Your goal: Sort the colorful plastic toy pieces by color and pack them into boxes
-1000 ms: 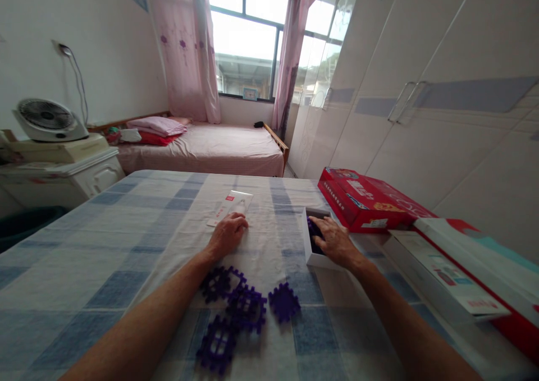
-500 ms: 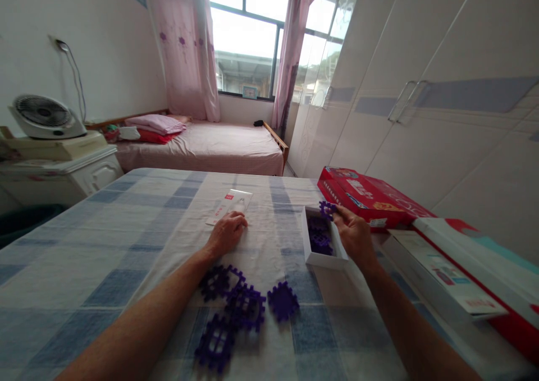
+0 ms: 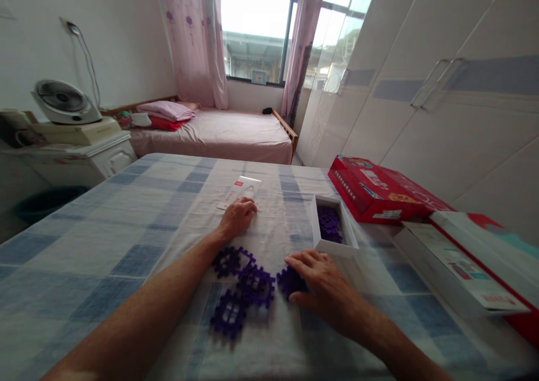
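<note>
Head view: a purple toothed plastic square (image 3: 288, 281) lies partly hidden under our right hand (image 3: 326, 283), fingers slightly spread, grip unclear. Overlapping purple window-patterned squares (image 3: 256, 285) lie between our forearms. Just beyond stands an open white box (image 3: 337, 248), near a red printed box (image 3: 379, 187). Our left hand (image 3: 238, 217), loosely curled, overlaps a white printed card (image 3: 238, 193); we cannot tell its hold.

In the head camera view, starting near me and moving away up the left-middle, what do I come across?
Purple toothed pieces → left hand → white card → bed → small blue clock at the window.
</note>
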A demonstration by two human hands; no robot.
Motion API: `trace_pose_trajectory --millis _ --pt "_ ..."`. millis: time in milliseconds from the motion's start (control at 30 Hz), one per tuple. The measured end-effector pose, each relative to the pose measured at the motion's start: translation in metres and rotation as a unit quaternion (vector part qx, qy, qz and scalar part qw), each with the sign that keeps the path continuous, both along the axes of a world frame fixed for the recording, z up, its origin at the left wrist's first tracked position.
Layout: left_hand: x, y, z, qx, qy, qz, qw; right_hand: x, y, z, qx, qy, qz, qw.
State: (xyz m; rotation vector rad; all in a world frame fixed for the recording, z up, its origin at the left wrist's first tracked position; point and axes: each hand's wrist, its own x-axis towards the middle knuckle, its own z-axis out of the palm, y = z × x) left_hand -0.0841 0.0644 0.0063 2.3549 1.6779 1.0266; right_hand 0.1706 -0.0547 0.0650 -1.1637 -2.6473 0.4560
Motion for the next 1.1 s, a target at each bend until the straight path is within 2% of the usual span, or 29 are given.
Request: trace_pose_trajectory --millis 100,167,333,433,533,633,700,900,1000,1100 --pt "0.001 0.0 0.0 0.0 0.001 0.004 1.0 0.0 0.001 -0.011 -0.017 -0.01 -0.038 0.999" --pt "0.001 0.001 -0.001 0.001 0.001 0.009 1.0 0.003 0.004 -0.013 -0.043 0.009 -0.058 0.997" --pt "0.0 0.002 -0.003 0.005 -0.001 0.007 1.0 -0.015 -0.005 0.006 -0.147 0.109 -0.05 0.982" --pt "0.0 0.002 -0.003 0.008 -0.001 0.003 1.0 -0.042 -0.016 0.009 -0.125 0.125 -0.051 0.983" --pt "0.0 0.003 -0.004 0.009 -0.001 0.002 1.0 -0.064 -0.022 -0.001 -0.079 0.077 -0.065 0.992" --pt "0.001 0.003 -0.004 0.007 -0.002 0.003 1.0 -0.072 -0.022 -0.011 -0.049 0.05 -0.08 0.994" --pt "0.001 0.003 -0.003 0.005 -0.002 0.004 1.0 -0.072 -0.021 -0.014 -0.047 0.071 -0.085 0.993" --pt "0.001 0.001 -0.001 0.003 -0.005 -0.002 1.0 -0.063 -0.026 -0.018 -0.098 0.219 -0.07 0.968" --pt "0.001 0.001 0.0 0.004 -0.007 -0.006 1.0 -0.038 -0.015 -0.012 -0.07 0.243 -0.137 0.958" --pt "0.0 0.001 -0.001 0.003 -0.01 -0.007 1.0 0.002 0.014 0.003 0.013 0.249 -0.237 0.939"
